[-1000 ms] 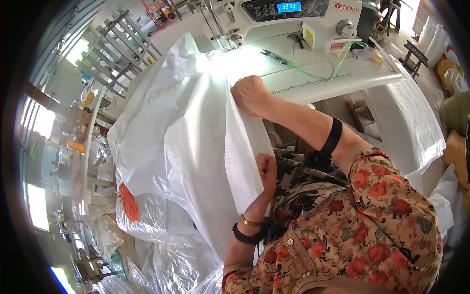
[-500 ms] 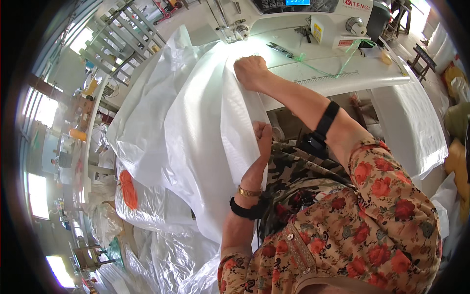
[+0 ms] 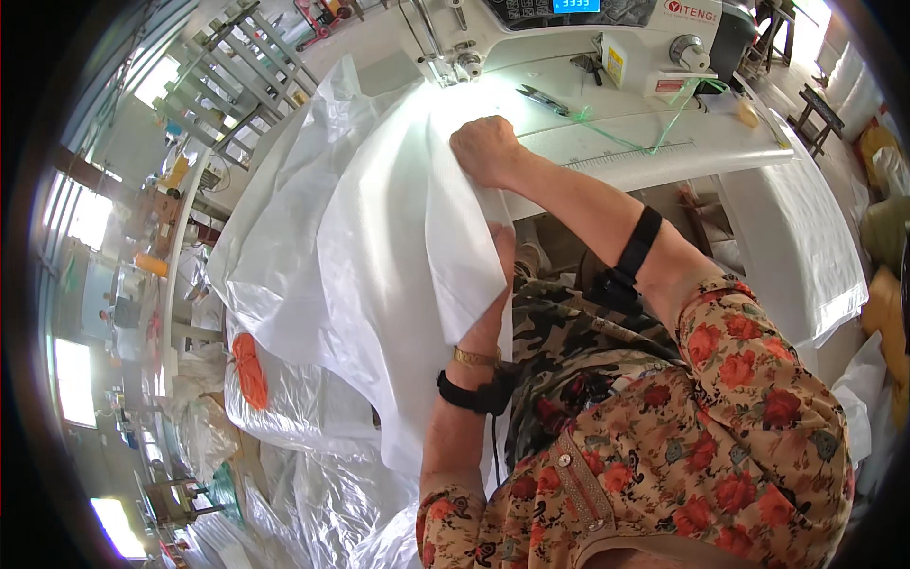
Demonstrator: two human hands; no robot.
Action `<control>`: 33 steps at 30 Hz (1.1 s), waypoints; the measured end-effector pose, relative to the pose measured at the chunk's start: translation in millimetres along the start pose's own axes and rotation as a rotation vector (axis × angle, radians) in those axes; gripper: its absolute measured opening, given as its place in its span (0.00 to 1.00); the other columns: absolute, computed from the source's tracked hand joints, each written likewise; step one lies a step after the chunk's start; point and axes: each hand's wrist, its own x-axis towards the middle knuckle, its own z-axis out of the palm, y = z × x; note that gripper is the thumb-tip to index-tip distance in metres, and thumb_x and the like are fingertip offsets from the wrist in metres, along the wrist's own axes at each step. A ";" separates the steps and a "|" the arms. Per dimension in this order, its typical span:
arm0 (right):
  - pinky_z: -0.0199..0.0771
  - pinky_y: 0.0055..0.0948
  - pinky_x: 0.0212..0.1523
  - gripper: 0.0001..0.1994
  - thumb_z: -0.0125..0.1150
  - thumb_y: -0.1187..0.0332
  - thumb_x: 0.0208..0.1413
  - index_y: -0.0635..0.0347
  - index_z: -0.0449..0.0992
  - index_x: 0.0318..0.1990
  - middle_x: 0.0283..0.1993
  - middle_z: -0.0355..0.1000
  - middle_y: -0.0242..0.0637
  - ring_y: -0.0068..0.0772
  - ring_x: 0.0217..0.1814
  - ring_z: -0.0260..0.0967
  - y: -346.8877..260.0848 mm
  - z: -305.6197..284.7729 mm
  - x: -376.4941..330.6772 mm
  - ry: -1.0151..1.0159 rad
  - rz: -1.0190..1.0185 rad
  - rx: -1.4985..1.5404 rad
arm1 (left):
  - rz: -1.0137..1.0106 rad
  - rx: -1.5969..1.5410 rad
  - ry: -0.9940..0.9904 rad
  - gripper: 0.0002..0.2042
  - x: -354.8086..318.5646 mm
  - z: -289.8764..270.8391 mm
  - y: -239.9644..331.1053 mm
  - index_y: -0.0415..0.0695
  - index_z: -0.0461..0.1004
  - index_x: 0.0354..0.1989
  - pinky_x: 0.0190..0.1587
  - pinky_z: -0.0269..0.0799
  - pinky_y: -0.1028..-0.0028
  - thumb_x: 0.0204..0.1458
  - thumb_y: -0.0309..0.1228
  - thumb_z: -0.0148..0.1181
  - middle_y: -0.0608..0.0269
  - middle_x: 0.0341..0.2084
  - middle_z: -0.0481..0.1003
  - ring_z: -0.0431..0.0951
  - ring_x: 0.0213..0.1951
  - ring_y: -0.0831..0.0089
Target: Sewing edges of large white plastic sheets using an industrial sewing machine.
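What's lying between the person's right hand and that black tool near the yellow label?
A small pair of snips or pliers lies on the white worktop between the right hand and the black tool; the head view shows it.

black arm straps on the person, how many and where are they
2. One black strap is around the left forearm, beside the gold wristband; the second strap is around the right forearm, near the elbow. Any under the clothing would be hidden.
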 end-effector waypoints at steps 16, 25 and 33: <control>0.77 0.34 0.39 0.07 0.57 0.74 0.49 0.62 0.81 0.33 0.35 0.79 0.45 0.41 0.41 0.78 6.4 -3.3 -7.6 0.013 0.347 0.277 | -0.355 -0.450 -0.057 0.09 17.6 6.3 0.6 0.42 0.70 0.23 0.25 0.60 0.78 0.54 0.30 0.57 0.71 0.14 0.65 0.63 0.19 0.81; 0.77 0.33 0.37 0.06 0.60 0.75 0.45 0.63 0.80 0.31 0.34 0.78 0.47 0.41 0.40 0.79 -2.4 -4.5 -12.4 -0.051 0.330 0.247 | -0.543 -0.715 -0.085 0.10 11.9 5.8 3.6 0.42 0.70 0.23 0.25 0.60 0.78 0.55 0.31 0.56 0.71 0.15 0.65 0.63 0.20 0.81; 0.77 0.38 0.34 0.07 0.53 0.75 0.48 0.66 0.76 0.33 0.31 0.77 0.49 0.47 0.36 0.78 -22.1 -0.4 -45.4 0.060 0.278 0.183 | -0.541 -0.605 -0.202 0.13 0.1 -8.3 19.0 0.43 0.68 0.23 0.25 0.58 0.79 0.57 0.34 0.55 0.71 0.15 0.64 0.64 0.21 0.81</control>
